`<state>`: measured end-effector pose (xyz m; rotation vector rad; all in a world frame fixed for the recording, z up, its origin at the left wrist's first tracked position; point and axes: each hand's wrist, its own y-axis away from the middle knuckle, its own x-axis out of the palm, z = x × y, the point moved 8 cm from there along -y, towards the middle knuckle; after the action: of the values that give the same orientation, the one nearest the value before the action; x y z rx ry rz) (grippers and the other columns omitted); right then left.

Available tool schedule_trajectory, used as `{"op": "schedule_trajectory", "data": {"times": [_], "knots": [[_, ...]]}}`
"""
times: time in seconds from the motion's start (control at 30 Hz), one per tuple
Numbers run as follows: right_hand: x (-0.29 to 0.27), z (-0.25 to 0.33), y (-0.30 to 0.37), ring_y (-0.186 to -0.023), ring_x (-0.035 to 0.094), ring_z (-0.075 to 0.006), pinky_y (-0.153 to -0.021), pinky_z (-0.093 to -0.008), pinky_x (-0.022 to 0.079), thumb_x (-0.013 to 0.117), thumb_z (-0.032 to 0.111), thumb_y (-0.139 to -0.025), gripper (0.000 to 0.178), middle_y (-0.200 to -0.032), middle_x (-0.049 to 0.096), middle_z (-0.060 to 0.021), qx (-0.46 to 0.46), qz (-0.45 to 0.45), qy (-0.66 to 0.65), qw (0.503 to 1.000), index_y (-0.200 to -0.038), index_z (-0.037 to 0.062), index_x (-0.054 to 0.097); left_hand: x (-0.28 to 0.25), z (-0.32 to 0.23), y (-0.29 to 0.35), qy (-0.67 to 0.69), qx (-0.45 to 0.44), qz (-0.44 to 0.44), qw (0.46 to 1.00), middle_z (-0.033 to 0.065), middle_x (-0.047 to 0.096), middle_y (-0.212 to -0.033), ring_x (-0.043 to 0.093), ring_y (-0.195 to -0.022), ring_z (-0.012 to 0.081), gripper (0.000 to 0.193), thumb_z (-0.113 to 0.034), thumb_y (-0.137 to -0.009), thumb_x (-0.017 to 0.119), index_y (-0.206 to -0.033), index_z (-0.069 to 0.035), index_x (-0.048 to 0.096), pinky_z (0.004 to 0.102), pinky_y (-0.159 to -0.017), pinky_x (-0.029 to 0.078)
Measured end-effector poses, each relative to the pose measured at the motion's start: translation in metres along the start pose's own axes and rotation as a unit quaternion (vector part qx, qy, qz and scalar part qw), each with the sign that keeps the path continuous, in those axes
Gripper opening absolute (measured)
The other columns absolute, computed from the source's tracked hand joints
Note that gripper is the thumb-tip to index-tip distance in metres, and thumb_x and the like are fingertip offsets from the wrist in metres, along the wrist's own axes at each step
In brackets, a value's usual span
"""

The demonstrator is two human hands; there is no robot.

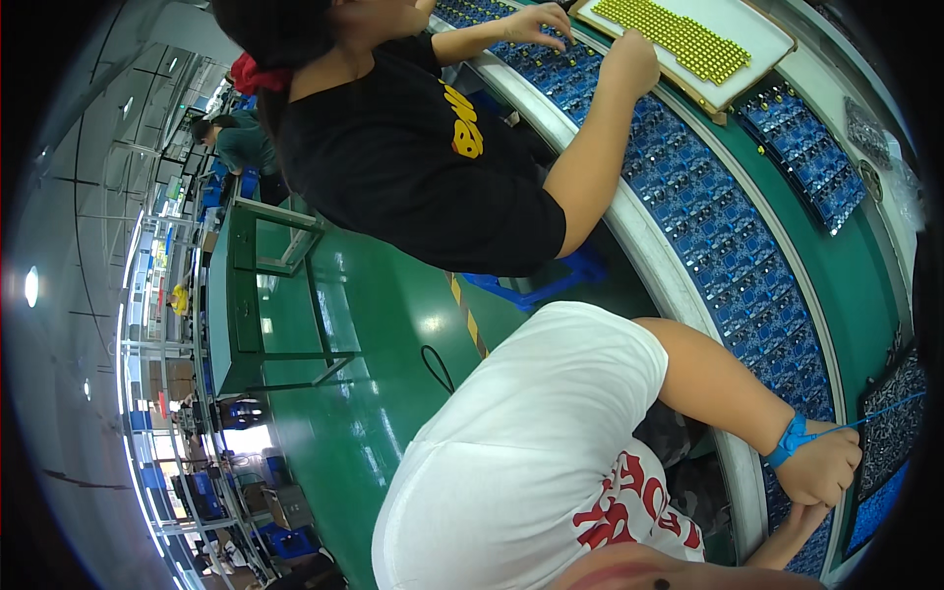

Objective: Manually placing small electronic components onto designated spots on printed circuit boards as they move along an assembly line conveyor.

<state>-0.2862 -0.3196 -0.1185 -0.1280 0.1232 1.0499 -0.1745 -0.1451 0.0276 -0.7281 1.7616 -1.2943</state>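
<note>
My left hand [821,467], with a blue wrist strap [790,440] and its cord, is closed with curled fingers at the lower right. Just below it is my right hand [808,515], mostly hidden behind the left one. The two hands touch or nearly touch. Whatever they hold, if anything, cannot be made out. Under and behind them runs a long curved row of blue circuit boards [733,265]. Close to my left hand's far side is a black tray of small dark parts [890,423], with a bright blue surface [878,511] below it.
A co-worker in a black shirt [423,167] reaches over the boards, near a white tray [772,44] of small yellow parts [678,39]. Stacked blue boards [806,152] and clear plastic bags [900,187] lie beyond. Behind are a blue stool [541,285] and a green table [236,295].
</note>
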Motion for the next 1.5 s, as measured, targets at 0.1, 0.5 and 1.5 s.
{"op": "schedule_trajectory", "data": {"times": [0.1,0.5,1.5], "knots": [[0.009,0.004,-0.001,-0.105,0.068,-0.026,-0.09,-0.0339,0.052,0.059,0.008,-0.089,0.023,-0.113,0.071,-0.0146,0.004,-0.006,-0.019,1.0,-0.107,-0.0021,0.071,0.002,-0.001,0.003,-0.001,0.001,0.013,1.0,-0.0054,0.062,-0.066,0.058,-0.073,0.0244,0.004,-0.026,-0.062,0.071,-0.062,-0.022,0.071,0.0433,-0.069,0.04],[0.015,0.029,0.027,-0.106,0.068,-0.0248,-0.091,-0.0328,0.052,0.058,0.009,-0.09,0.022,-0.113,0.071,-0.0136,0.067,-0.102,-0.075,0.99,-0.105,-0.0019,0.071,-0.001,-0.013,0.001,0.048,-0.01,0.026,0.998,-0.006,0.067,-0.075,0.06,-0.086,0.0245,0.013,-0.023,-0.063,0.074,-0.076,-0.023,0.074,0.0448,-0.084,0.042],[0.087,0.071,0.057,-0.099,0.067,-0.0193,-0.083,-0.0301,0.052,0.061,0.019,-0.096,0.023,-0.108,0.068,-0.01,0.239,-0.031,-0.224,0.944,-0.109,0.0021,0.067,-0.023,-0.045,-0.01,0.17,-0.032,0.032,0.984,0.0026,0.051,-0.071,0.054,-0.075,0.0265,0.015,-0.02,-0.061,0.064,-0.067,-0.01,0.056,0.0453,-0.074,0.045]]}}
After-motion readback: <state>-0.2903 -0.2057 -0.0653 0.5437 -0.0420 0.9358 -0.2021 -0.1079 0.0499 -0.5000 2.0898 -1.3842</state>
